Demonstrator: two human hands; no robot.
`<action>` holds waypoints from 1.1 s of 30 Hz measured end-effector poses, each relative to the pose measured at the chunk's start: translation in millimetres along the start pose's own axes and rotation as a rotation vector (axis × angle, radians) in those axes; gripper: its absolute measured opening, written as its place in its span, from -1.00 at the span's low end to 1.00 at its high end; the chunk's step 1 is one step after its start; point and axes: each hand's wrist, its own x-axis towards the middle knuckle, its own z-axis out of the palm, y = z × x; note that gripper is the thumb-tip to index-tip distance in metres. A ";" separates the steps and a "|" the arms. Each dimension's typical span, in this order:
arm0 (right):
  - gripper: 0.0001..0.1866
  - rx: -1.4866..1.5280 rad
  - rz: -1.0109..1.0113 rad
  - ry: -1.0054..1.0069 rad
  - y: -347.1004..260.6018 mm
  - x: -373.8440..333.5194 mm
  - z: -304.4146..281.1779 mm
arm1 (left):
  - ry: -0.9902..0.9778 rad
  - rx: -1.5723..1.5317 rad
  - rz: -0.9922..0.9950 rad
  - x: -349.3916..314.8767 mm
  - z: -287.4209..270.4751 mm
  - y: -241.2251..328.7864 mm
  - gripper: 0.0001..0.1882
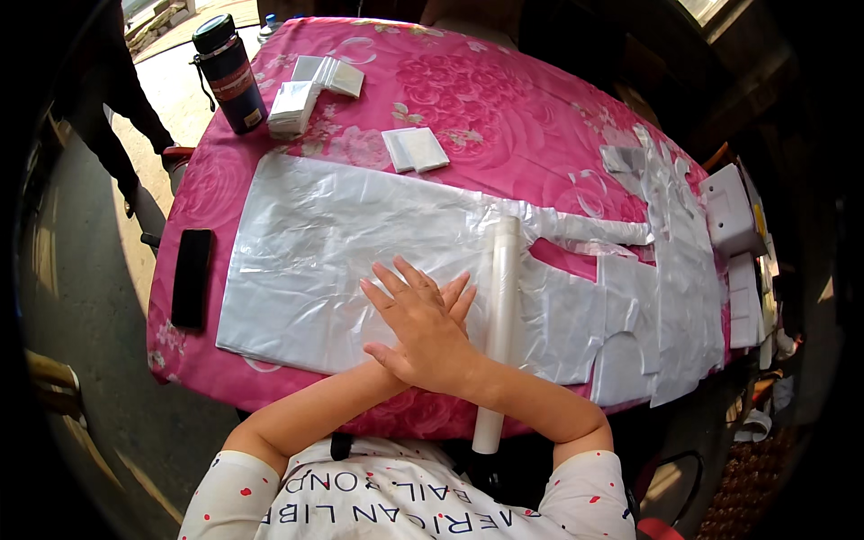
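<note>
My forearms cross over a stack of thin white plastic sheets (297,243) lying flat on the table. My right hand (416,328) is on top, its fingers spread, pointing up and left. Underneath it my left hand (459,299) is mostly hidden; only some stretched-out fingers show at the right. Neither hand appears to hold anything. Just right of the hands a long whitish roll or tube (502,297) lies across the plastic, its near end sticking out past the table edge. Beyond it the plastic continues in strap-like strips and curved cut-outs (625,360).
A pink floral cloth (504,99) covers the table. A black phone (192,279) lies at the left edge. Folded white plastic packets (416,149) and a dark flask (230,81) stand farther back. White boxes (731,211) are at the right edge. Someone's legs (112,108) show far left.
</note>
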 end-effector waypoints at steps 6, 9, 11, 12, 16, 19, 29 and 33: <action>-0.30 -0.166 0.306 0.084 24.8 -119.5 -36.9 | -0.093 -0.979 -0.449 88.5 -3.1 -16.7 -0.49; -0.30 -0.111 0.352 0.057 35.4 -137.8 -37.3 | -0.010 -1.368 -0.588 112.8 10.8 -11.5 -0.41; -0.30 -0.062 0.333 0.056 42.2 -145.3 -38.5 | -0.024 -1.530 -0.791 124.9 13.4 -5.2 -0.28; -0.31 -0.034 0.313 0.059 46.0 -148.9 -38.9 | -0.043 -1.598 -0.875 130.6 16.0 -7.3 -0.27; -0.34 0.061 0.210 0.061 67.6 -159.9 -41.7 | -0.063 -1.633 -1.061 138.0 13.9 -15.5 -0.28; -0.37 -0.021 0.148 -0.021 75.2 -160.6 -48.4 | -0.040 -1.232 -0.923 139.1 5.1 -19.3 -0.43; -0.36 -0.129 -0.031 -0.254 21.5 -65.3 8.7 | 0.132 -0.918 -0.500 35.2 -94.4 -39.9 -0.69; -0.49 0.293 -0.281 -0.259 -24.0 -10.8 10.8 | 0.239 -0.852 -0.537 -49.9 -141.1 -52.7 -0.73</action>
